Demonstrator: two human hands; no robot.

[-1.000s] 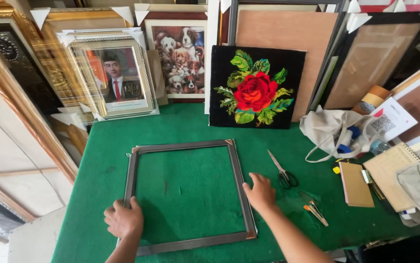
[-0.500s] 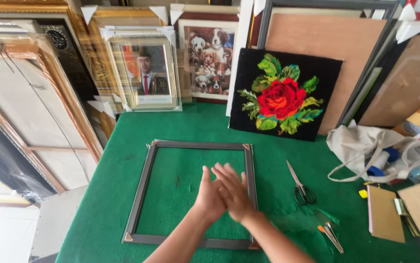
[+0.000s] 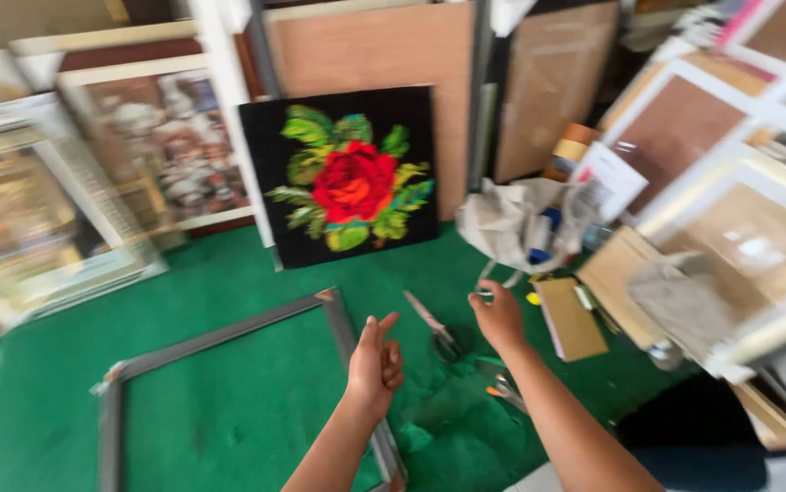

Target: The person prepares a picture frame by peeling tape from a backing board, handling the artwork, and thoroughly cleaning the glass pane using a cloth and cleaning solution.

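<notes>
Right hand [image 3: 500, 314] at frame centre-right, fingers loosely curled, empty, nearest scissors [image 3: 438, 330] on green counter [image 3: 229, 383]. Left hand [image 3: 377, 364] open, raised above grey frame [image 3: 338, 319], lower centre. Judgement: take scissors by handles, blades away.

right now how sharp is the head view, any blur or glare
Head view: motion blur smears most of it, worst on the framed pictures at left and the white frames at right; the rose picture stays readable but soft; the left hand, right hand and grey frame have fuzzy edges; lighting is even, with pale washed-out patches at right.
</notes>
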